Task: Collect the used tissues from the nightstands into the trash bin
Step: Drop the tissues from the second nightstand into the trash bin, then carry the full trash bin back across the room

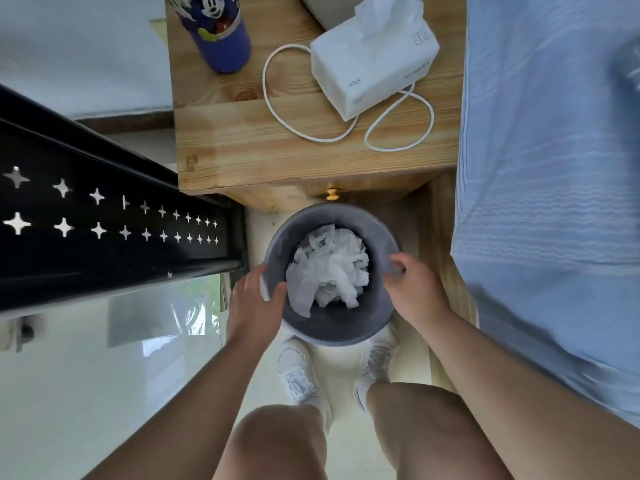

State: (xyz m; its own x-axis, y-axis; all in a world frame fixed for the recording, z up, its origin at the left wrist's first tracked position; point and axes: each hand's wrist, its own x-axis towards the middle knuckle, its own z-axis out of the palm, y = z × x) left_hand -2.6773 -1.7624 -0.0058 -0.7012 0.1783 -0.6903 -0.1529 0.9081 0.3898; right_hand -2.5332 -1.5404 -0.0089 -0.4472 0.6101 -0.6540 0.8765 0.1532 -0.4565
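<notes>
- Lower centre: left hand (254,303) and right hand (415,289) each grip opposite sides of the bin (332,329) rim.
- Bin holds the crumpled tissues (329,268), piled at mid-frame. They are probably light, soft and squashable, best pinched in a bunch.
- Top: nightstand (277,147) bears a tissue pack (374,60) and a bottle (221,39); no loose tissues show there.

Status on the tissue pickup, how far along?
Done: crumpled tissues sit in the trash bin. This nightstand shows a tissue pack and a bottle, with no loose tissues. In hand: left hand and right hand both grip the bin's rim. Left: any other nightstand is out of view, so unconfirmed.
</notes>
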